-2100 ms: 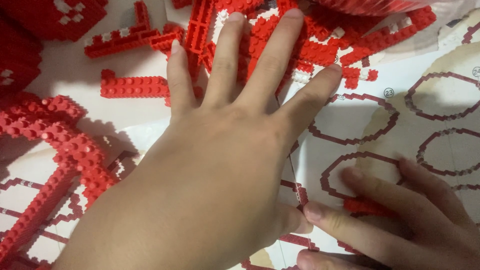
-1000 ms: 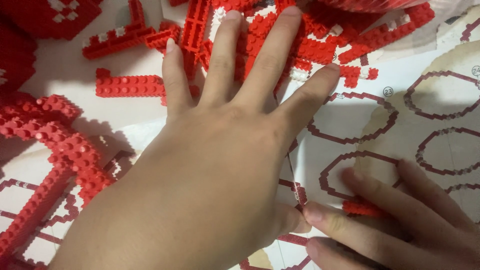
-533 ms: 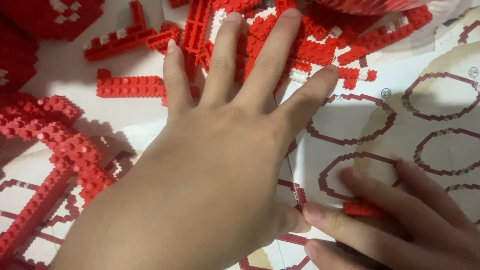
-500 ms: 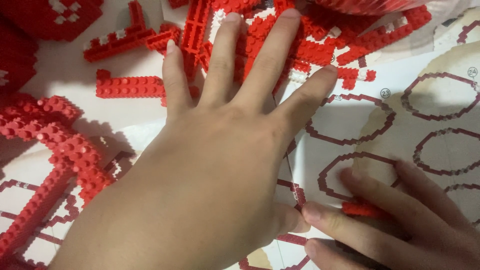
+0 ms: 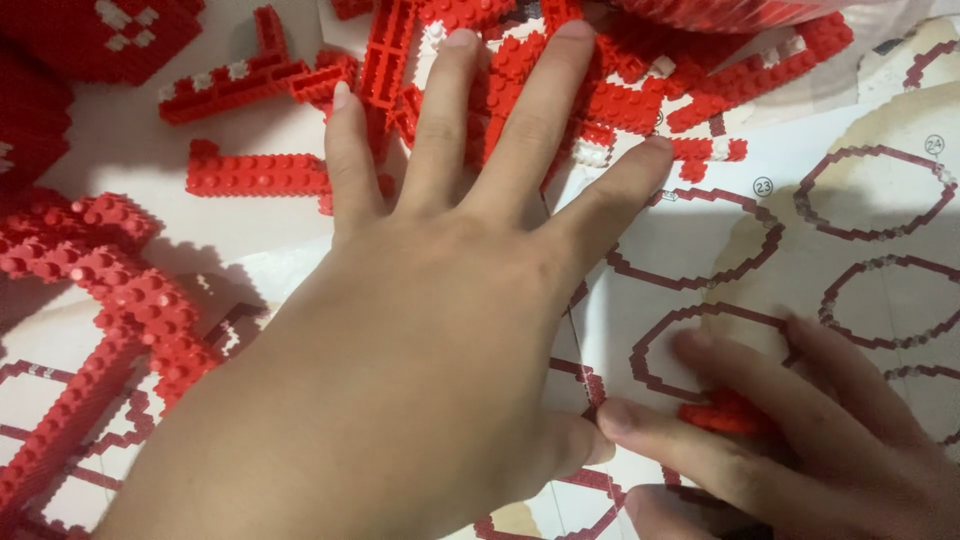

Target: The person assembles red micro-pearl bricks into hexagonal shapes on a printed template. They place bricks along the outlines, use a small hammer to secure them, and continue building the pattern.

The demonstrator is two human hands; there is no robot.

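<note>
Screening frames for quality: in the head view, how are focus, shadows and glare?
Head view: left hand fills the frame, sharp at the fingers; right hand, lower right, is soft, and the red piece under its fingers is smeared. The left hand throws a soft shadow on the instruction sheet. Red bricks are clear; no strong glare.

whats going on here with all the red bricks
A person is working with small red building bricks over a printed instruction sheet. The left hand lies flat and spread, fingers reaching over a pile of loose red bricks. The right hand pinches a small red piece against the sheet. A curved red brick section lies at the left.
</note>
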